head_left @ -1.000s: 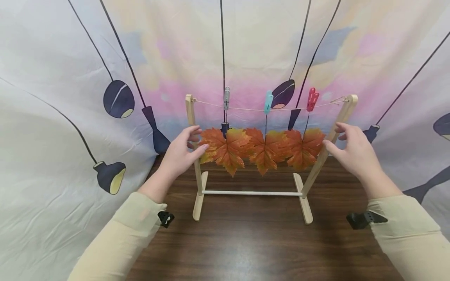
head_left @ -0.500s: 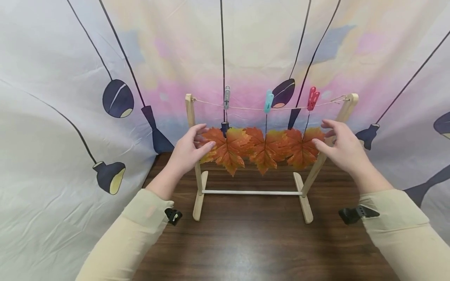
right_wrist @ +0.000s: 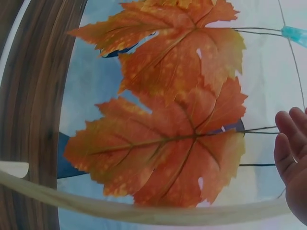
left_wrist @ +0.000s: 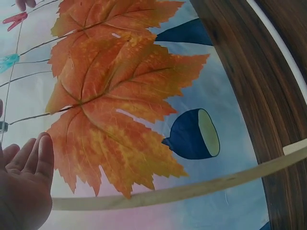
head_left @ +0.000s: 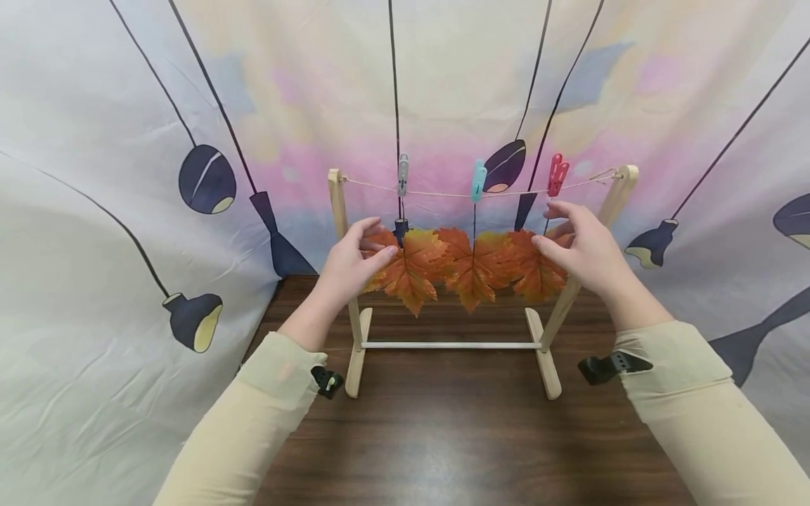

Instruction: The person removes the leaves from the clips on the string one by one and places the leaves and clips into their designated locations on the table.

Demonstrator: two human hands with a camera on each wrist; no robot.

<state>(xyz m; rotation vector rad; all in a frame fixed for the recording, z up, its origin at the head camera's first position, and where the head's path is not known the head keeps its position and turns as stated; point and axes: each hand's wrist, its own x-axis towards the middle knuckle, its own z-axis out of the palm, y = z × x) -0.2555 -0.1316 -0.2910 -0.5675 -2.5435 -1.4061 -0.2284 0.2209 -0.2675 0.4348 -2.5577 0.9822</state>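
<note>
Orange-red with yellow patches, three maple leaves hang in a row from a cord strung across a wooden frame. The left leaf hangs by its stem below a grey clip, the middle leaf below a turquoise clip, and the right leaf below a red clip. The left hand is at the left leaf's outer edge, fingers lightly bent and lying side by side, thumb spread away from them; from the head view its thumb tip overlaps the leaf. The right hand mirrors it, fingers gently curved and thumb apart, fingertips near the right leaf's stem below the red clip, thumb tip before its upper part. Whether either hand touches a leaf or stem, I cannot tell.
</note>
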